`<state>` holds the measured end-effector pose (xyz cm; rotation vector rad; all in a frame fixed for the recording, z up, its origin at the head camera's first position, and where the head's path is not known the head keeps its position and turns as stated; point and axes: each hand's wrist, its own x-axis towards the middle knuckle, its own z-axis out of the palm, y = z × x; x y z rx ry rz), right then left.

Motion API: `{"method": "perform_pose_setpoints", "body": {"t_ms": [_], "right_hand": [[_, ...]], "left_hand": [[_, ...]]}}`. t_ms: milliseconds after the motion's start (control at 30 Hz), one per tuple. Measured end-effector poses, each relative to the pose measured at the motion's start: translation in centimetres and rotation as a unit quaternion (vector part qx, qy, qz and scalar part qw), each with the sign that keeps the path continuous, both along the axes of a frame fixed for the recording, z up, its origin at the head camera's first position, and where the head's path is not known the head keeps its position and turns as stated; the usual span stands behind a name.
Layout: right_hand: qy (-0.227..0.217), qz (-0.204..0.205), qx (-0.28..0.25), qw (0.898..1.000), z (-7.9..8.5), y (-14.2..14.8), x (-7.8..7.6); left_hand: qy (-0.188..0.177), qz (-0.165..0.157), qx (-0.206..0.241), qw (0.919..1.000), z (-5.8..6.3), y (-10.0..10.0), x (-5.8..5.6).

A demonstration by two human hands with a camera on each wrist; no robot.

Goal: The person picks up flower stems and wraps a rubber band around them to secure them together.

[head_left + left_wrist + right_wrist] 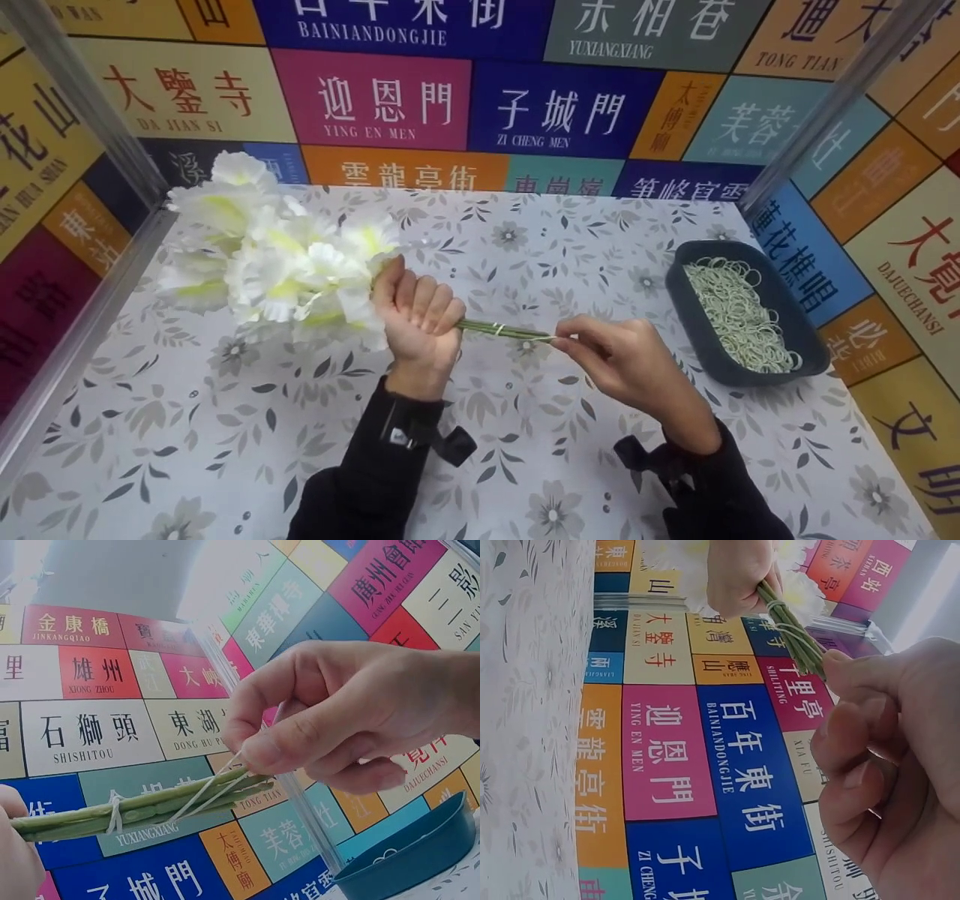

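White elastic (pixel 201 802), finger-pinched by the right hand (pixel 628 361) (left hand (pixel 421 311) curled round the stems (pixel 154 807)), might snap if overstretched.

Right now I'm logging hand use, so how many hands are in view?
2: the left hand, gripping the green stems beside the white flowers, and the right hand, pinching a pale band near the stem ends.

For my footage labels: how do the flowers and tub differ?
The flowers are white and ruffled; the tub is dark and smooth. The left grip holds the flowers by their stems, while the tub stands on the table. Both have pale bands: around the stems, inside the tub.
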<state>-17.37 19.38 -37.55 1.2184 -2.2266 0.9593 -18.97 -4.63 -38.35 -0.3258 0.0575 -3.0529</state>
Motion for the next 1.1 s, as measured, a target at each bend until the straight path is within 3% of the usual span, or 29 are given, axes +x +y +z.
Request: {"method": "perform_pose_setpoints", "body": {"t_ms": [300, 600, 833, 1100], "right_hand": [[-0.041, 0.066, -0.022, 0.997, -0.1, 0.5, -0.8], [-0.104, 0.151, -0.060, 0.981, 0.4, 0.8, -0.9], [-0.136, 0.200, -0.070, 0.968, -0.6, 1.1, -1.6], [-0.149, 0.199, -0.076, 0.966, -1.1, 0.5, -1.6]], "left_hand": [[0.057, 0.002, -0.010, 0.9983, 0.6, -0.1, 0.7], [0.115, -0.048, -0.003, 0.9922, 1.0, -0.2, 1.2], [0.104, -0.094, 0.004, 0.9901, 1.0, -0.3, 1.2], [0.116, -0.123, 0.009, 0.9856, 1.0, -0.3, 1.1]]}}
